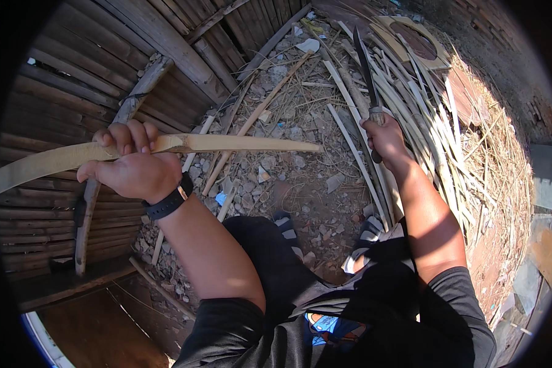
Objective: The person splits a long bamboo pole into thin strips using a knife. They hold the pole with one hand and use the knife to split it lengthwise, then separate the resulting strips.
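Observation:
A long pale bamboo strip (245,143) runs from the left edge to the middle of the picture, with a darker node just right of my grip. My left hand (135,159), with a black band on its wrist, is closed round the strip. Away to the right, my right hand (385,136) grips the handle of a machete (367,67). Its long dark blade points up and away from me, apart from the strip. The strip's right end hangs free over the ground.
Split bamboo strips (420,116) lie in a heap at the right, beside straw and shavings. Stony ground (276,178) spreads around my sandalled feet. A bamboo wall (73,80) with an upright pole (142,86) stands close on the left. A brick wall (509,55) rises at the far right.

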Action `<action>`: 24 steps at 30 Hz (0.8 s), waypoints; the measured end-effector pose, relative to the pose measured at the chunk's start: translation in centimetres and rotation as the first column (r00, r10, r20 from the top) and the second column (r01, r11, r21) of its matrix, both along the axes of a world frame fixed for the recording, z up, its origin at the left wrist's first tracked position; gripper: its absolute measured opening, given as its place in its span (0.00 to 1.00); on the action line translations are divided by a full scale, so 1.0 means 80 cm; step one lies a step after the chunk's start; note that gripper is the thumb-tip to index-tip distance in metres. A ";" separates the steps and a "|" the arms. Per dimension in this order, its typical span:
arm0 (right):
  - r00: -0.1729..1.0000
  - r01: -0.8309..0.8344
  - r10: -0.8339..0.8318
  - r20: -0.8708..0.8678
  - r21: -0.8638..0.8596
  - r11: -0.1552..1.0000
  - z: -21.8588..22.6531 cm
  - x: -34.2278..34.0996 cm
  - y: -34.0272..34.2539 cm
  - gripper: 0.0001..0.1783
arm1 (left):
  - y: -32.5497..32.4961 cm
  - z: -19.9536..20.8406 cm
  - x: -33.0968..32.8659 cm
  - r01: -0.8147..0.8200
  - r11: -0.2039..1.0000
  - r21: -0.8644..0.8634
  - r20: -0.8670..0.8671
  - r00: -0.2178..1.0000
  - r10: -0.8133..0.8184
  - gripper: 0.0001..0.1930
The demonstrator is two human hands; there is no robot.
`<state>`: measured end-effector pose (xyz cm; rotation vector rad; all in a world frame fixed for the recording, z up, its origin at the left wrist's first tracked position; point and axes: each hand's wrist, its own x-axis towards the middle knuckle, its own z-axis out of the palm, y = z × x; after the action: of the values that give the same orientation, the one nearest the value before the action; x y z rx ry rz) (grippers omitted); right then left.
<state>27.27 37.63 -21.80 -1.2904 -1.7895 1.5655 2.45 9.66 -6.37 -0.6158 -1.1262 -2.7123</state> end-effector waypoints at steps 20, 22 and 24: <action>0.826 -0.531 0.468 -0.314 -0.151 0.834 0.070 -0.084 -0.156 0.26 | 0.050 -0.022 0.027 0.336 0.941 -0.043 -0.074 0.938 -0.338 0.32; 0.819 -0.537 0.464 -0.337 -0.167 0.827 0.062 -0.094 -0.162 0.27 | 0.051 -0.020 0.029 0.340 0.940 -0.013 -0.074 0.937 -0.340 0.32; 0.831 -0.521 0.448 -0.330 -0.178 0.835 0.058 -0.104 -0.166 0.26 | 0.052 -0.020 0.031 0.359 0.933 0.001 -0.099 0.929 -0.357 0.32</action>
<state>18.95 24.37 -17.16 -0.6732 -1.8656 2.2013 4.90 13.81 -7.98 -1.0319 -1.0509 -2.9444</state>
